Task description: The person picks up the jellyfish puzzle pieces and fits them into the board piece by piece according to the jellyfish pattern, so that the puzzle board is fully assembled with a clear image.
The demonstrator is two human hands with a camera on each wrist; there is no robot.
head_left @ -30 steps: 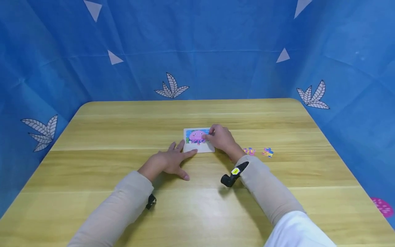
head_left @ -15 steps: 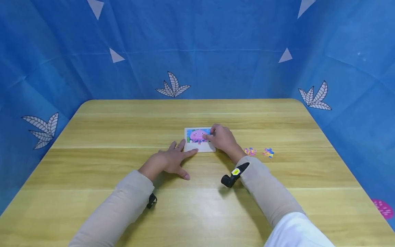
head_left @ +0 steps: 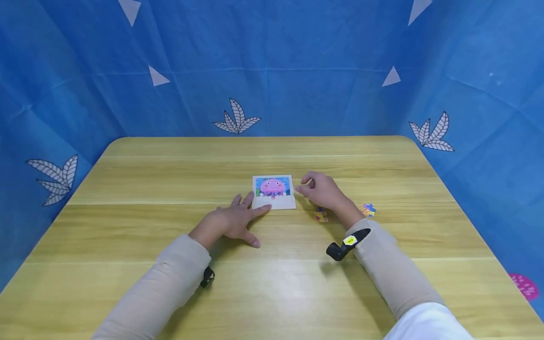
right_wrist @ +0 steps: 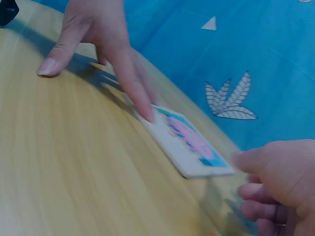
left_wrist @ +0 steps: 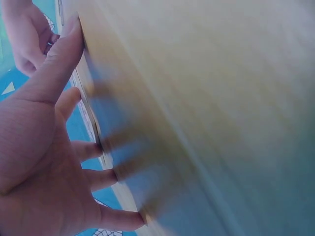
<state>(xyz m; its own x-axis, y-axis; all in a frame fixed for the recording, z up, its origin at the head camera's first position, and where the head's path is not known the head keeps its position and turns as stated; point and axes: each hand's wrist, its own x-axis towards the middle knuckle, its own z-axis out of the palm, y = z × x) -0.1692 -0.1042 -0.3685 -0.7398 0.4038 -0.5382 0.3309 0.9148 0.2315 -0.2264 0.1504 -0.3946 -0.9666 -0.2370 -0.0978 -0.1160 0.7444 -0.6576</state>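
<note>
A small white-framed jigsaw board (head_left: 280, 204) lies flat on the table. Its upper part carries a joined picture of a pink octopus (head_left: 272, 185) on blue; the lower strip is bare white. My left hand (head_left: 231, 222) is spread, with fingertips resting at the board's left and front edge, as the right wrist view also shows. My right hand (head_left: 324, 192) hovers just right of the board, apart from it. Its fingers (right_wrist: 258, 210) are loosely bent, and nothing shows between them and the thumb.
Loose jigsaw pieces lie to the right: one yellow and pink piece (head_left: 321, 215) below my right hand, another blue and yellow group (head_left: 368, 210) beyond the wrist. A blue cloth (head_left: 272, 71) with leaf prints stands behind the wooden table (head_left: 170, 160).
My right hand has left the picture and moved right, off the board. The picture's right side and a piece by the wrist now show; other pieces are covered. My left hand stays put.
</note>
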